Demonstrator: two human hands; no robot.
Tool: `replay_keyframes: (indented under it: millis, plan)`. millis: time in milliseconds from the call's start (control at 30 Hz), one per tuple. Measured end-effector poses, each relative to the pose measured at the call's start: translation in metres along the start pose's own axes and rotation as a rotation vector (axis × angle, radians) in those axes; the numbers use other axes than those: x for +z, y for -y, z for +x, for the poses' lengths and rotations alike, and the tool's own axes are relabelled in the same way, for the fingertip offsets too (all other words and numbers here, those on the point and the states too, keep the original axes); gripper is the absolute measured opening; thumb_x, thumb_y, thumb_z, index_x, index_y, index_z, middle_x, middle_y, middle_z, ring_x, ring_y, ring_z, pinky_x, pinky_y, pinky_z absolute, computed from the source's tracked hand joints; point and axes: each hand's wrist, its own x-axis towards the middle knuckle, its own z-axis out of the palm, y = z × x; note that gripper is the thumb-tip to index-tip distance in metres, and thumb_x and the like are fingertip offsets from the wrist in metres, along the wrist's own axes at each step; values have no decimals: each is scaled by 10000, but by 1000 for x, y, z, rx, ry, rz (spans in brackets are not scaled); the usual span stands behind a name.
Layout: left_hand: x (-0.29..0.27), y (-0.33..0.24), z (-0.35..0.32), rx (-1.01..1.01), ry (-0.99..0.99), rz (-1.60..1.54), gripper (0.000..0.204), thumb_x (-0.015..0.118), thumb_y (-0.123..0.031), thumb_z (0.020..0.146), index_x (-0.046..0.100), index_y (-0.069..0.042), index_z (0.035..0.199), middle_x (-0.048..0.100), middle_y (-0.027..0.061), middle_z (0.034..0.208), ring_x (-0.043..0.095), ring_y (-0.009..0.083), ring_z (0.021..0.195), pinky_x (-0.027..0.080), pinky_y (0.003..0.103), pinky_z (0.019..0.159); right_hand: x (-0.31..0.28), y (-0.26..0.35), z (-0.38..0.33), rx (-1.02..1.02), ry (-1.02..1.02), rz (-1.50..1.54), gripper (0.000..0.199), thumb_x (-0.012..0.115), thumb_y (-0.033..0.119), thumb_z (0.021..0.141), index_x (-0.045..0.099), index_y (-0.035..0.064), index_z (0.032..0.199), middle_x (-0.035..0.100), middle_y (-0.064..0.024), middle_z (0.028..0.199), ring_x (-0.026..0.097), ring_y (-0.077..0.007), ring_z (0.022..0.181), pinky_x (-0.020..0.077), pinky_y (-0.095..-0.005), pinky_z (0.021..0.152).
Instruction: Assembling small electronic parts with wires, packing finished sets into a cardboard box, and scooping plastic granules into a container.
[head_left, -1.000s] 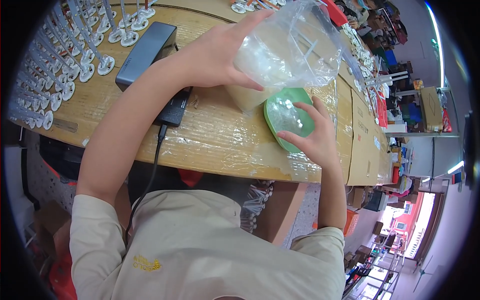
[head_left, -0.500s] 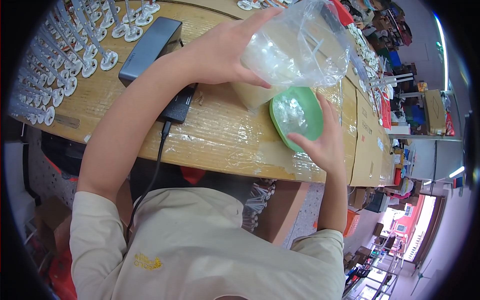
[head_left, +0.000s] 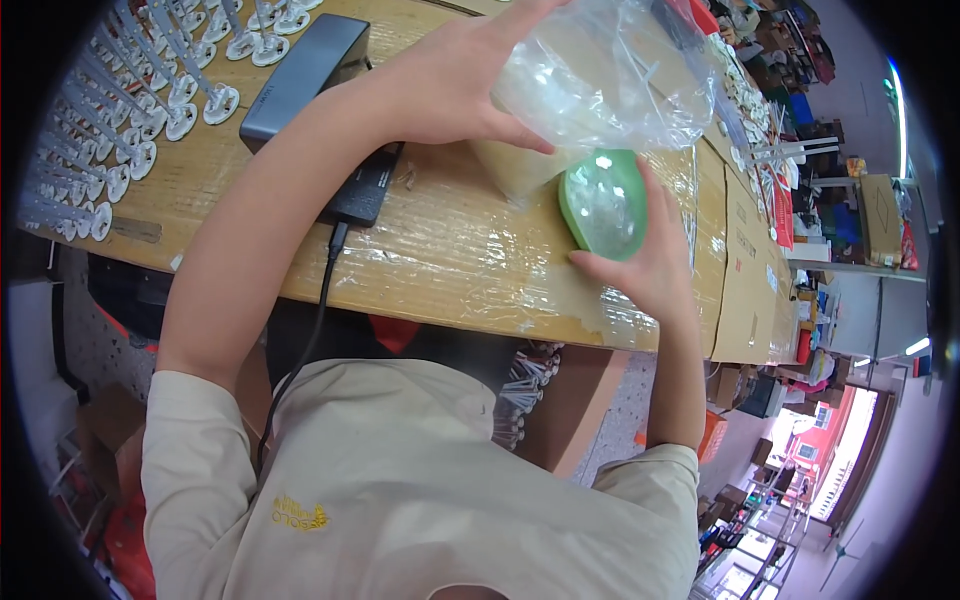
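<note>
Left hand (head_left: 450, 80) grips clear plastic bag (head_left: 600, 70) tilted over green bowl (head_left: 603, 203); right hand (head_left: 645, 265) spread, steadying bowl. Risk: contents overshoot onto surface (head_left: 440, 250).

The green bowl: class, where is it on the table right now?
In the head view the green bowl rests right of centre on the wooden table, steadied by the right hand, directly under the clear plastic bag the left hand holds.
</note>
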Motion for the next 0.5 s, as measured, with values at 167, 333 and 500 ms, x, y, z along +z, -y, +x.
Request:
replay_keyframes:
  millis: [167,333,500]
  plan:
    - [-2,-5,1,-56,29,11,1069,815,-319,680,154,16,1450,397,290,1375,442,394,1252,367,387,1038,4,-10,5,-24,-77,0,991,857,322,572,384,64,1404,477,-201,1281,480,-340,1188,392,-429,989]
    - [-4,-11,2,-164,66,26,1078,823,-326,673,158,7,1453,399,285,1375,435,400,1255,366,388,1040,-2,-9,-28,-218,-152,42,435,797,131,669,649,62,1072,559,-122,1079,554,-247,992,462,-353,833]
    - [2,-3,2,-43,27,41,1094,828,-339,669,153,9,1456,386,287,1386,420,394,1273,355,389,1052,5,-1,-25,-432,87,14,179,747,30,650,690,69,815,513,-54,848,498,-230,732,434,-341,633]
